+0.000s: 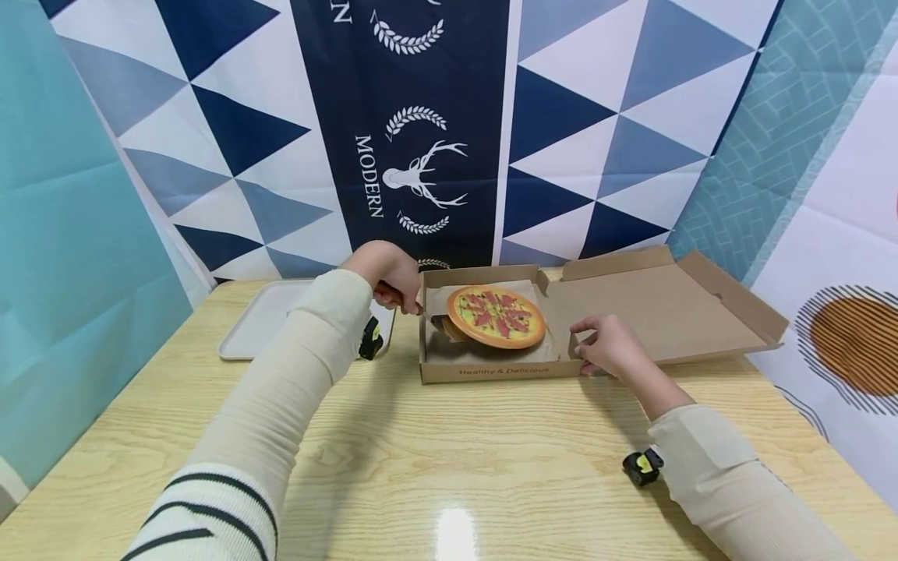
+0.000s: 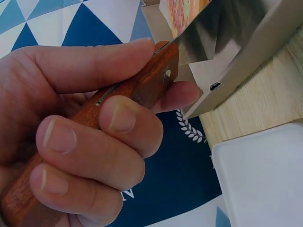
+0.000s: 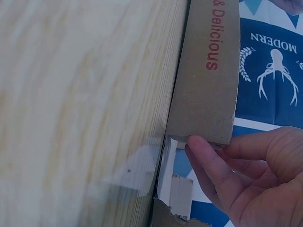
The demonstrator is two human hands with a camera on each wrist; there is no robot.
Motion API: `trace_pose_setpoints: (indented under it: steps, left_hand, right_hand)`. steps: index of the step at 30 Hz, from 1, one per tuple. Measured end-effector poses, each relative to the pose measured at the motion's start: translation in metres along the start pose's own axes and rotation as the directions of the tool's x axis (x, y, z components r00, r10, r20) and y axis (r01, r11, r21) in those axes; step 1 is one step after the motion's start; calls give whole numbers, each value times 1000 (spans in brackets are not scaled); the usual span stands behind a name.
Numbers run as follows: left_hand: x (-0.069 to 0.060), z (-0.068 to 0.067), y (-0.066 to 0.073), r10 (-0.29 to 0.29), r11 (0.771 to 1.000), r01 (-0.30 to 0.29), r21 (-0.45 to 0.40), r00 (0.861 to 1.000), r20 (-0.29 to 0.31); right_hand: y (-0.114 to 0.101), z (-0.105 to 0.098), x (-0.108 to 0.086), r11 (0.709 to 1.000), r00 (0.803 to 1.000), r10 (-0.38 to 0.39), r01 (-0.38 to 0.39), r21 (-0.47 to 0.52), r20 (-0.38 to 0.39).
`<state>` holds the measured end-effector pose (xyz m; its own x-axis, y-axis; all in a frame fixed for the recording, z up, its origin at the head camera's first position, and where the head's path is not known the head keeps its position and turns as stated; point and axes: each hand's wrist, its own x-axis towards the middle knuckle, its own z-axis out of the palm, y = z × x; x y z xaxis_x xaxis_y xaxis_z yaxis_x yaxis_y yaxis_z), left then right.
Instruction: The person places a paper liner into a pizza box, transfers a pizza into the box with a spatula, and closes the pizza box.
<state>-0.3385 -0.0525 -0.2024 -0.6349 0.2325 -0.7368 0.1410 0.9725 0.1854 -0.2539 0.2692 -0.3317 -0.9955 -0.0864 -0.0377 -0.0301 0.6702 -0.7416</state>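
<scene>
My left hand (image 1: 393, 273) grips the brown wooden handle of a metal spatula (image 2: 142, 87), fingers curled round it in the left wrist view. The spatula's blade reaches over the left wall of a cardboard pizza box (image 1: 491, 372) and meets the left edge of the pizza (image 1: 496, 315). That pizza, with an orange crust and red and yellow topping, sits tilted inside, its left side raised. At the box's front right corner my right hand (image 1: 609, 344) pinches the cardboard wall between thumb and fingers. How far the blade goes under the pizza is hidden.
The box lid (image 1: 645, 312) lies folded open to the right. A white tray (image 1: 245, 327) stands left of the box, partly behind my left arm. Patterned cloth (image 1: 421, 140) hangs behind the wooden table (image 1: 491, 460).
</scene>
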Motion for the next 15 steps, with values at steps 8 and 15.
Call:
trace_pose_setpoints:
  steps: [8,15]
  left_hand:
    - [-5,4,-4,-5,1000,5,11,1000,-5]
    - [-12,1,-2,-19,1000,18,16,1000,8]
  right_hand:
    - [0,1,-1,1000,1000,-6,6,3,-4]
    - [0,0,-1,1000,1000,7,-7,2,-4]
